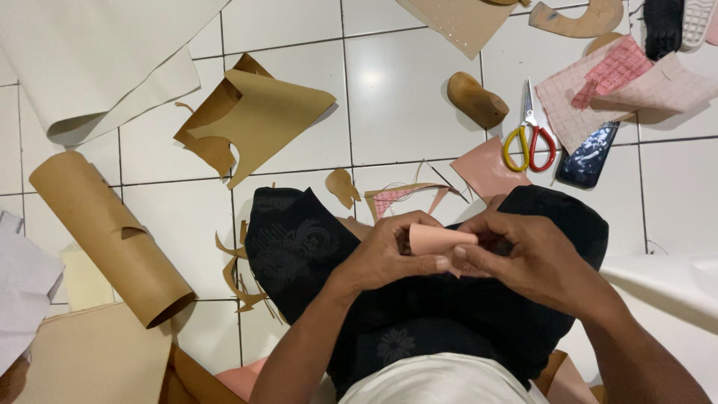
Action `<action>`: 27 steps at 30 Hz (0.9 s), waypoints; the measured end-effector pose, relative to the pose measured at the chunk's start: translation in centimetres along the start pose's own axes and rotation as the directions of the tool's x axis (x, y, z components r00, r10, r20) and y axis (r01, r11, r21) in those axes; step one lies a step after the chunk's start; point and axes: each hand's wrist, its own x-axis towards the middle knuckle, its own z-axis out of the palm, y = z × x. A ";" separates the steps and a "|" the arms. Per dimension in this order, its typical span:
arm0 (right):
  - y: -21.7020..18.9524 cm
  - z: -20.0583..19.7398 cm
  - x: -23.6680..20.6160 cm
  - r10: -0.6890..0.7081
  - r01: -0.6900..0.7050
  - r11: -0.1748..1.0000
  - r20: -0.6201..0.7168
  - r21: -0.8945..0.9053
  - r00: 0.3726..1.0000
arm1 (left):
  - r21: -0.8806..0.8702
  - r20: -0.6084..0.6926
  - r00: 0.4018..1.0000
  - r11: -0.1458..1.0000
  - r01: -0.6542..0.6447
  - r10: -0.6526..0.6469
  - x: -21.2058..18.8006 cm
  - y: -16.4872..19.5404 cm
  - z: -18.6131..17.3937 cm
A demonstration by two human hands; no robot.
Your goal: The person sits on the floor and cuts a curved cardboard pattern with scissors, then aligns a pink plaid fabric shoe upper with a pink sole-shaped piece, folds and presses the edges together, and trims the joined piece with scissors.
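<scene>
A small pink leather piece, curled into a roll, is gripped above the lap by the fingers of the left hand and right hand. Its near edge is hidden behind the fingers.

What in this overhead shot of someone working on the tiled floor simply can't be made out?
- Small curled pink piece of sheet material: its far end and underside are covered by both hands, the left hand and the right hand.
- Dark-soled shoe: cut off by the top edge.
- Black phone: partly under the pink checked fabric pieces.
- Tan rolled sheet: whatever is inside the roll is hidden.
</scene>
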 end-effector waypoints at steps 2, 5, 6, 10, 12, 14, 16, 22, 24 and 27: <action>-0.2 0.0 0.3 -0.039 0.038 0.999 -0.105 -0.012 0.994 | -0.252 -0.003 1.000 0.967 -0.027 0.027 -0.2 -1.3 1.0; 0.0 0.2 0.8 0.003 -0.004 1.000 -0.049 -0.022 0.999 | -0.321 -0.057 0.994 0.941 -0.103 0.090 0.2 -3.1 2.2; 0.3 0.2 0.8 -0.083 0.082 0.996 -0.078 -0.022 0.993 | -0.317 -0.076 0.994 0.943 -0.103 0.083 0.4 -3.5 2.2; 3.0 -0.1 0.2 -0.150 0.172 0.983 -0.254 0.065 0.956 | -0.380 -0.154 0.986 0.917 -0.124 0.070 0.2 -4.7 1.7; 5.0 -0.2 -0.1 -0.130 0.195 0.967 -0.341 0.164 0.931 | -0.418 -0.205 0.976 0.895 -0.154 0.072 -0.1 -4.9 1.0; 7.2 0.3 0.3 -0.183 0.310 0.916 -0.420 0.256 0.889 | -0.426 -0.255 0.964 0.886 -0.182 0.075 -0.3 -5.0 0.4; 9.3 1.6 0.8 -0.221 0.425 0.808 -0.458 0.408 0.861 | -0.422 -0.284 0.959 0.895 -0.147 0.024 -0.5 -5.2 -0.1; 12.5 4.4 1.4 -0.043 0.244 0.774 -0.336 0.584 0.941 | -0.404 -0.293 0.956 0.908 -0.113 -0.011 -0.8 -5.3 -0.5; 12.3 4.8 1.1 0.006 0.210 0.807 -0.363 0.552 0.932 | -0.395 -0.300 0.954 0.913 -0.107 -0.018 -0.9 -5.2 -0.6; 11.4 5.1 0.8 -0.024 0.265 0.812 -0.424 0.520 0.906 | -0.390 -0.323 0.946 0.914 -0.114 -0.020 -1.1 -5.2 -0.9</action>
